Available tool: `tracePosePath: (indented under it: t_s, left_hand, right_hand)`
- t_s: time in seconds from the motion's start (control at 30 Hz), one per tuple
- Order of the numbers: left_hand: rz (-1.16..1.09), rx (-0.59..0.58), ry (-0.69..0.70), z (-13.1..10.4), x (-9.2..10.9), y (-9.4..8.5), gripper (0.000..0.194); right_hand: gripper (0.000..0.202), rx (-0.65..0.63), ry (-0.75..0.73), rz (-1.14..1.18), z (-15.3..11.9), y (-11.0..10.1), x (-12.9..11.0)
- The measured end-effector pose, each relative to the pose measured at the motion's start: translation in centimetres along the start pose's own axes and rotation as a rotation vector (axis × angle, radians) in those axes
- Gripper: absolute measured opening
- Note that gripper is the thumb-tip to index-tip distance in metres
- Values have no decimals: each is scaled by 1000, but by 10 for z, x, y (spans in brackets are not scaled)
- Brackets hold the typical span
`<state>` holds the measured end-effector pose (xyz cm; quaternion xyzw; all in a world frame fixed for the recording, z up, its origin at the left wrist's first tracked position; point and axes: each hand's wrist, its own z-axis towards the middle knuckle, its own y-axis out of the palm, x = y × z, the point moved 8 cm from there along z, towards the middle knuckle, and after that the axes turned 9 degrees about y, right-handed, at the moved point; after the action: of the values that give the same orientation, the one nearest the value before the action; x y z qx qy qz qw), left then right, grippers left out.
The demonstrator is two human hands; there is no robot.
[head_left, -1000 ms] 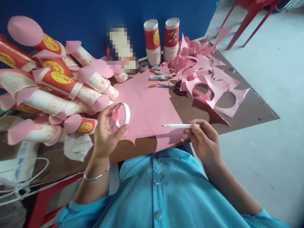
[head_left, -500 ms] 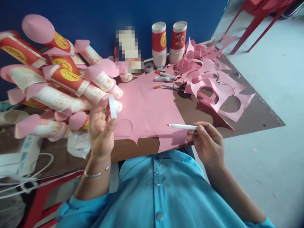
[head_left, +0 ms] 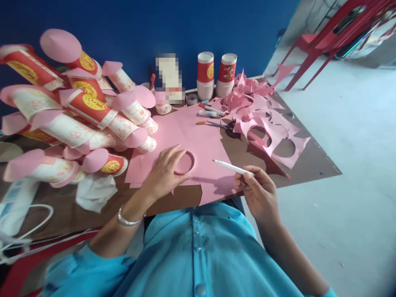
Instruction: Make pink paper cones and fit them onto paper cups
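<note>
My left hand (head_left: 167,173) grips the left edge of a thin white ring (head_left: 193,162), its thumb and fingers around the rim. The ring is flat on or just over a pink paper sheet (head_left: 198,132), and pink shows through its middle. In my right hand (head_left: 258,187) is a white marker (head_left: 230,166), pinched near its rear end. Its uncapped brownish tip points left, held above the paper beside the ring, and a shadow falls below. Farther back on the table are scissors (head_left: 227,127) with dark handles and an orange-brown cap (head_left: 201,123) near their blades.
Pink-coned paper cup rockets (head_left: 89,103) are heaped on the left. Two cup stacks (head_left: 206,76) stand at the back by a tape roll (head_left: 192,99). Cut pink scraps (head_left: 256,111) cover the right side. A crumpled white bag (head_left: 95,192) lies front left; a red chair (head_left: 318,53) stands beyond.
My left hand has brought the ring from upright beside the cups down and right to the pink sheet. My right hand still holds the marker, now tilted more, tip upward left.
</note>
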<state>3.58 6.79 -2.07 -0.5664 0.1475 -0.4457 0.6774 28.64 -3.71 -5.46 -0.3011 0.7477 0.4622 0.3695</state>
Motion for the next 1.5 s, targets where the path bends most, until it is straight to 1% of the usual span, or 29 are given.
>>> tracePosePath:
  t_s: [0.07,0.13,0.2,0.27,0.37,0.47,0.53,0.6,0.67,0.7,0.8,0.83,0.9,0.97,1.03,1.1,1.17,1.23,1.3,1.4,1.5]
  left_hand:
    - [14,57,14,0,4,-7,79]
    - [-17,161,31,1,12,-21,70]
    - [-139,268,49,2,23,-34,56]
    - [-364,328,44,4,33,-40,46]
    - [-682,351,-20,10,41,-39,32]
    - [-858,367,-121,15,41,-34,17]
    - [-955,380,-183,16,38,-30,17]
    - [-1004,372,-212,15,35,-26,23]
    - [-956,336,-182,12,33,-25,24]
    - [-888,316,-146,10,33,-26,22]
    - [-562,290,-31,0,31,-33,13]
    - [-448,293,-9,-3,30,-36,13]
    - [-295,309,19,-10,27,-40,13]
    - [-211,328,50,-14,26,-42,12]
    - [-125,337,93,-16,26,-42,12]
    - [-27,344,129,-18,27,-42,14]
    - [37,356,145,-18,26,-41,18]
    - [59,369,158,-19,25,-42,20]
    - [76,370,184,-19,27,-43,22]
    - [112,347,237,-17,36,-42,24]
    - [132,309,289,-15,46,-39,26]
  right_hand:
    - [26,-10,10,5,0,2,-1]
    - [25,-23,24,14,1,7,-1]
    - [23,-61,56,32,2,15,2]
    - [22,-121,104,50,2,28,9]
    - [24,-199,173,67,1,49,21]
    - [26,-249,215,62,-2,68,31]
    - [25,-269,214,51,-4,77,33]
    - [24,-273,165,43,-4,82,26]
    - [23,-250,55,30,0,83,8]
    - [23,-230,-15,18,3,83,-4]
    - [25,-192,-194,-27,13,85,-44]
    - [25,-189,-227,-36,17,86,-56]
    - [26,-190,-279,-62,24,90,-74]
    - [27,-174,-336,-109,30,92,-87]
    - [28,-137,-411,-156,35,90,-98]
    - [26,-77,-509,-208,41,81,-109]
    - [22,23,-631,-303,46,66,-123]
    - [22,174,-769,-456,48,48,-138]
    - [25,311,-863,-654,49,32,-150]
    - [29,446,-911,-928,51,12,-158]
    - [34,569,-899,-1115,49,-8,-160]
